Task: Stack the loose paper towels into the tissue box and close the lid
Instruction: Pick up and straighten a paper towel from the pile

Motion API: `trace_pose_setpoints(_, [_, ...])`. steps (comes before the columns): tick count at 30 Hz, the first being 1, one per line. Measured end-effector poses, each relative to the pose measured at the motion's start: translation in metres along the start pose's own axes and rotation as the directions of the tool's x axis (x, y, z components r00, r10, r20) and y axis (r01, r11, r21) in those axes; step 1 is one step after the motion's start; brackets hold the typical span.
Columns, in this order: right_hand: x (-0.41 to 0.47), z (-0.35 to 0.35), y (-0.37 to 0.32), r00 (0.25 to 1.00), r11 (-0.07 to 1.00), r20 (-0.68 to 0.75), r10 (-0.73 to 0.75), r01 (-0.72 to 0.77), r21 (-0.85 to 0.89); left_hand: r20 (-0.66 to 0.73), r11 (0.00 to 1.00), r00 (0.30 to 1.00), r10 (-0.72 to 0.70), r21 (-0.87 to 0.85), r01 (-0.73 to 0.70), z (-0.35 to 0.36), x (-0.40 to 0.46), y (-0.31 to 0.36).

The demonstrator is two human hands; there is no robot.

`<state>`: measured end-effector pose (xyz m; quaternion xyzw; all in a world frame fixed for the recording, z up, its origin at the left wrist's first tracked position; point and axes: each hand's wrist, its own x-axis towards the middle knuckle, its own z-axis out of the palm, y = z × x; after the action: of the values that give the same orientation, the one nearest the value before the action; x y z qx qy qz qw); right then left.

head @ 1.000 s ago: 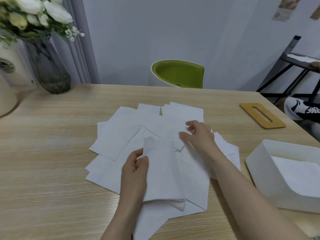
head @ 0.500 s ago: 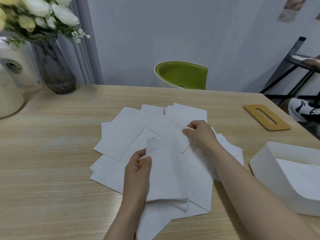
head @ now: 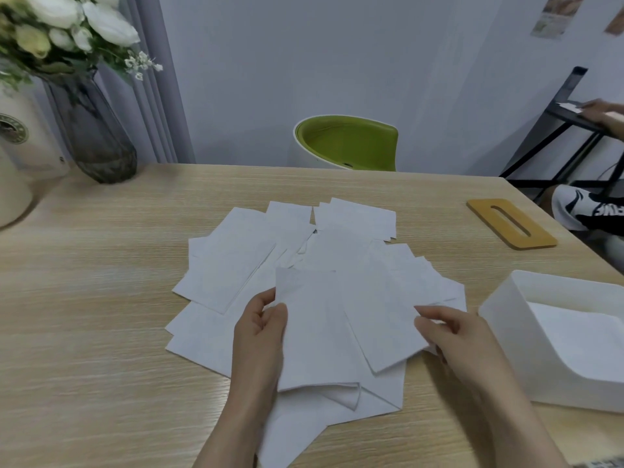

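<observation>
Glass vase [head: 98, 140] with white flowers [head: 67, 25] sits far left on the wood table [head: 84, 315], not part of the job. Next over, loose paper towels [head: 236, 258] fanned out mid-table, most of them not yet gathered. Left hand [head: 261, 336] pinches the edge of a small collected stack [head: 314, 332], thumb on top. Right hand [head: 452, 336] pinches the corner of another sheet [head: 381, 319], apparently bringing it onto that stack. Further right, white tissue box [head: 499, 332] is open, with a little paper already inside. Wooden lid [head: 511, 222] lies flat near the table's far right edge, well apart from the box. Progress: early. Left: gather the rest, load the box, fit the lid.
</observation>
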<state>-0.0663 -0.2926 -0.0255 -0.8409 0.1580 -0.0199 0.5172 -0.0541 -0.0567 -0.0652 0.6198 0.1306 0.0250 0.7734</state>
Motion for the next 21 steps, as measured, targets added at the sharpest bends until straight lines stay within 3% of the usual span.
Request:
trace_pose_setpoints(7, [-0.021,0.002,0.015,0.988,0.987,0.002,0.153,-0.153,0.045,0.005,1.000,1.000,-0.013,0.019,0.013,-0.001,0.001,-0.002])
trace_pose_setpoints(12, [-0.017,0.006,0.017,0.993,0.994,-0.082,0.086,-0.091,-0.066,0.015,1.000,1.000,-0.007,0.028,0.006,-0.001,0.001,-0.003])
trace_pose_setpoints(16, [-0.020,0.006,0.011,0.980,0.955,-0.084,0.180,-0.153,0.255,0.014,1.000,1.000,-0.011,0.027,0.010,-0.001,0.002,-0.003])
trace_pose_setpoints(21, [-0.028,0.016,-0.004,0.977,0.870,0.039,0.209,-0.204,0.448,0.011,0.999,1.000,-0.014,0.036,0.014,0.000,0.002,-0.002])
